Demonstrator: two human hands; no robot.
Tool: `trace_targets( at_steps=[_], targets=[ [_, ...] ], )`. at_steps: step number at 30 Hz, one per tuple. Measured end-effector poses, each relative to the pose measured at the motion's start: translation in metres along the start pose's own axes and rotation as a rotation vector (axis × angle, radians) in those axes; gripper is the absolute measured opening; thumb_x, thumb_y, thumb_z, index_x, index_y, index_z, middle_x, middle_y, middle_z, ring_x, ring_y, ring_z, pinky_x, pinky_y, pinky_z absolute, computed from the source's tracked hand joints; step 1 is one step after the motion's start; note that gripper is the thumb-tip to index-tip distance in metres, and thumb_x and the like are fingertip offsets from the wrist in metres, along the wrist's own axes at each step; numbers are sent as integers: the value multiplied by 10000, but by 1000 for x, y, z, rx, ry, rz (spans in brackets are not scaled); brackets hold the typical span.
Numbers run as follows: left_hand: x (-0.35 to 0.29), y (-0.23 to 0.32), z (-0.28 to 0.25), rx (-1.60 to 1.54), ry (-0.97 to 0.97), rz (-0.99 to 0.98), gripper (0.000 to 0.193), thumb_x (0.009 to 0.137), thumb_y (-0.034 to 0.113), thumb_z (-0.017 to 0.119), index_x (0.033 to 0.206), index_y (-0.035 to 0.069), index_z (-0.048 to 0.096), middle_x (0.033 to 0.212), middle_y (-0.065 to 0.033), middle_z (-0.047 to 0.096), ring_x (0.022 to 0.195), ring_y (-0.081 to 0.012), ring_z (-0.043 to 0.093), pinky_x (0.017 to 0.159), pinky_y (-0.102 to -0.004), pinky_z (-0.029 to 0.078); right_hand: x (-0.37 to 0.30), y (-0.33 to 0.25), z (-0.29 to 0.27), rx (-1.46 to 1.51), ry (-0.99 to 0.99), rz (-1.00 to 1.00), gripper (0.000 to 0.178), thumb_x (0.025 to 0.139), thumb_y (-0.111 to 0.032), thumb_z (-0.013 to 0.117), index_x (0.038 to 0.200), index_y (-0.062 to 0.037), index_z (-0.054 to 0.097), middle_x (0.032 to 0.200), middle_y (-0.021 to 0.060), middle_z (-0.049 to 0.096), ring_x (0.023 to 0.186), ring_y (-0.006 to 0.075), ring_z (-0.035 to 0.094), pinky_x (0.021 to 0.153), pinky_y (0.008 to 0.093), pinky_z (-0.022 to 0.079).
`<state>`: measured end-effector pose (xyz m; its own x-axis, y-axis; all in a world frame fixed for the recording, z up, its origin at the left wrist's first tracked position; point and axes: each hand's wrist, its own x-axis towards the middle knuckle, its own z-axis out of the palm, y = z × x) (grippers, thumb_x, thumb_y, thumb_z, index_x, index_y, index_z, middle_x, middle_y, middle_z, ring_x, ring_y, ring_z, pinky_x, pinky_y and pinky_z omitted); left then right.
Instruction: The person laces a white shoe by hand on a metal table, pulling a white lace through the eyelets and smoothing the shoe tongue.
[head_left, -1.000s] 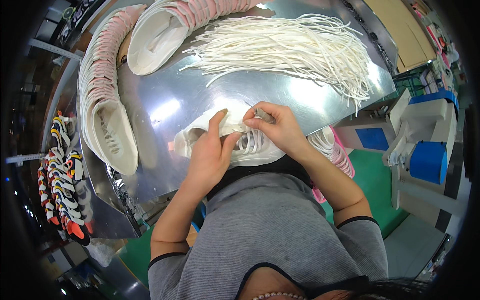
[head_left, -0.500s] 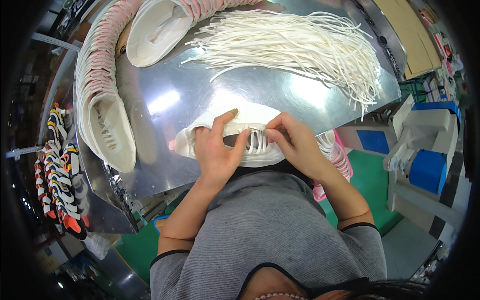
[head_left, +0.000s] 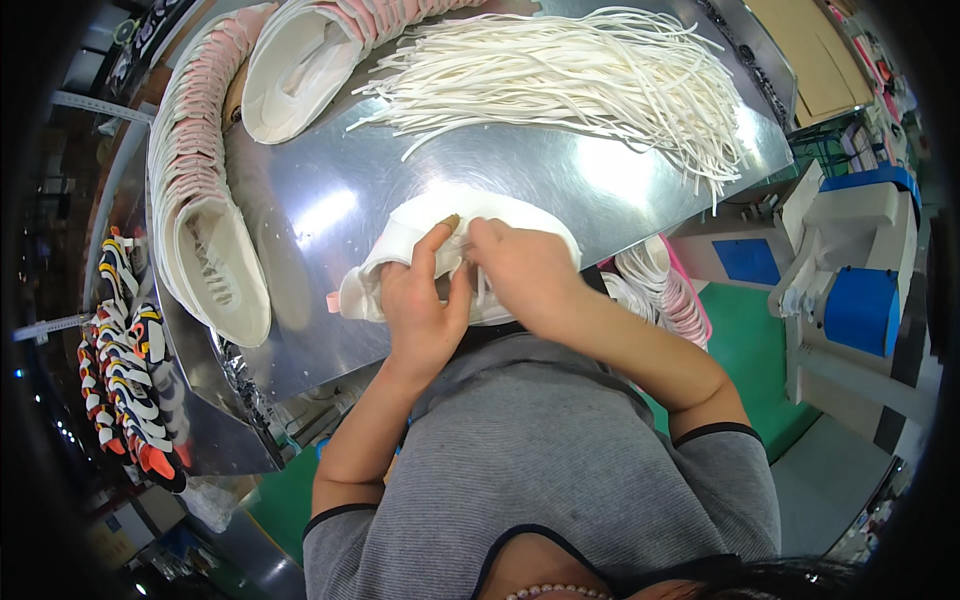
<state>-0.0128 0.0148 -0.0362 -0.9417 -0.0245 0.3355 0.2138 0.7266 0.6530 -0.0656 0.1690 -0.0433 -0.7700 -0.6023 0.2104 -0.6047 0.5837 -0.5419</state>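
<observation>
— Site type?
— Shoe factory, lacing station: steel table (head_left: 330, 200), white laces (head_left: 570, 80) heaped far right, stacked white shoe uppers (head_left: 190, 190) far left, blue machine (head_left: 860, 290) at right.

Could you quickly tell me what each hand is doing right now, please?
Left hand: closed on the white shoe upper, pinning it to the metal table.
Right hand: fingers curled on the same upper; exact grip hidden.

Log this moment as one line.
left hand: on white shoe upper | right hand: on same upper | lace pile: beyond, on metal table
</observation>
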Motion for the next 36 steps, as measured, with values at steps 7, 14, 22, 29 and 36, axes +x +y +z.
trace_targets(
  at_steps=[7, 14, 22, 29, 36],
  targets=[
    [-6, -3, -1, -320, -196, -249, 469, 840, -39, 697, 1290, 10, 572, 1236, -100, 640, 1069, -174, 629, 885, -299, 524, -19, 6, -55, 319, -197, 268, 182, 949, -209, 623, 1041, -60, 575, 811, 116, 682, 756, 323, 676, 633, 434, 494],
    [2, -11, 12, -307, -22, -372, 477, 790, 23, 707, 1255, 54, 605, 1171, -119, 657, 1062, -262, 575, 943, -362, 448, -42, 13, -54, 68, -17, 169, 163, 917, -192, 653, 1034, -90, 604, 943, 79, 680, 783, 305, 678, 632, 422, 502],
    [24, 9, -18, -926, -352, -633, 482, 854, -55, 649, 1306, 13, 497, 1240, -98, 586, 1124, -169, 595, 957, -300, 501, -25, 30, -6, 177, 299, 281, 170, 875, -140, 682, 1045, -127, 673, 854, 57, 682, 698, 251, 669, 597, 355, 501],
    [30, 7, -20, -905, -433, -691, 476, 899, -52, 655, 1334, 16, 472, 1200, -93, 598, 1040, -138, 623, 906, -275, 527, -19, 30, -17, 257, 245, -161, 305, 707, -73, 733, 999, -157, 711, 801, 15, 645, 671, 226, 640, 560, 338, 482],
    [29, 1, -15, -900, -377, -673, 358, 987, 100, 604, 1321, 38, 492, 1048, -90, 645, 914, -118, 634, 797, -264, 525, -27, 19, -21, 579, 146, -64, 200, 733, -90, 743, 916, -169, 725, 733, 8, 639, 623, 207, 634, 530, 345, 477]
  ],
)
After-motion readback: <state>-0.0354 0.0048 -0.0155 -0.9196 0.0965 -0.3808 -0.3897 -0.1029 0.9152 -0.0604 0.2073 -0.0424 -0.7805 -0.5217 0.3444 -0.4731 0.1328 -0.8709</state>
